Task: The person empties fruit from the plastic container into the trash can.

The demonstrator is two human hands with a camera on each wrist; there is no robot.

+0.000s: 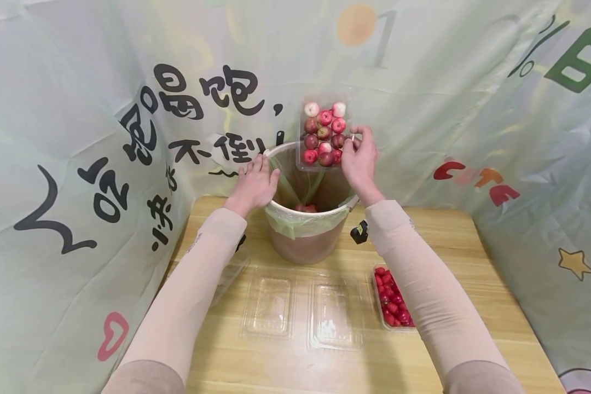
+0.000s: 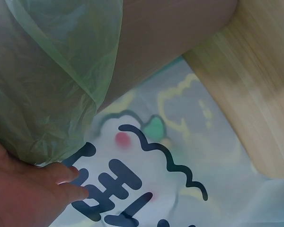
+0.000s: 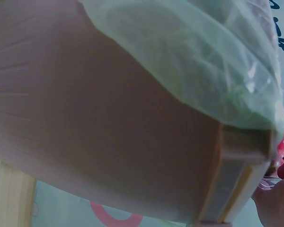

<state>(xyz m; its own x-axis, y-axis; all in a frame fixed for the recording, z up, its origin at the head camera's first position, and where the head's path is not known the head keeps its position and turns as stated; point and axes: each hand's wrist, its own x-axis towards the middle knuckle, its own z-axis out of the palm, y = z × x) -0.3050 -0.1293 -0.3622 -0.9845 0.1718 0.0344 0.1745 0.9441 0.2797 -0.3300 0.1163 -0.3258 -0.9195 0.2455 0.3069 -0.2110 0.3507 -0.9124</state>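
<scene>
My right hand (image 1: 361,161) grips the right edge of a clear plastic box of small apples (image 1: 324,133), red, dark red and pale. The box is tilted over the back of a brown bin (image 1: 305,249), its fruit facing me. Fingers fairly straight, my left hand (image 1: 256,183) rests on the bin's left rim. A thin green liner bag (image 1: 295,223) folds over that rim, and some red fruit (image 1: 306,208) lies inside. In the right wrist view, only part of the right hand (image 3: 277,198) shows, beside the bin's handle (image 3: 234,175).
Two clear plastic pieces (image 1: 268,306) lie side by side on the wooden table (image 1: 285,372). A clear box of red berries (image 1: 391,298) stands right, partly behind my right forearm. Another clear container (image 1: 231,273) is by the left forearm. Printed cloth (image 1: 413,109) encloses the table.
</scene>
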